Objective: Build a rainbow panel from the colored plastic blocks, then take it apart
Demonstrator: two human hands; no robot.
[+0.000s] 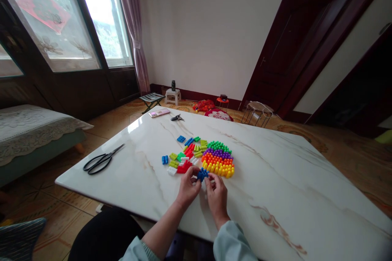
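Observation:
Both hands meet over the near side of the table around a blue building block [202, 174]. My left hand [189, 187] pinches it from the left, and my right hand [217, 195] grips its right side with the fingertips. Just beyond lies a joined, rounded patch of knobbed blocks in bands: green [219, 145], purple [218, 153], orange [217, 160] and yellow [219, 169]. Left of that patch are loose blocks, among them red [184, 166], white [172, 170], lime green [173, 164] and blue [165, 159] ones.
Black-handled scissors [103, 159] lie on the left of the marble-patterned table [275, 179]. Keys [177, 118] and a pink phone [159, 112] rest near its far edge. Behind are a white stool [173, 97], a folding stool [152, 98] and a wire-framed stool [259, 109].

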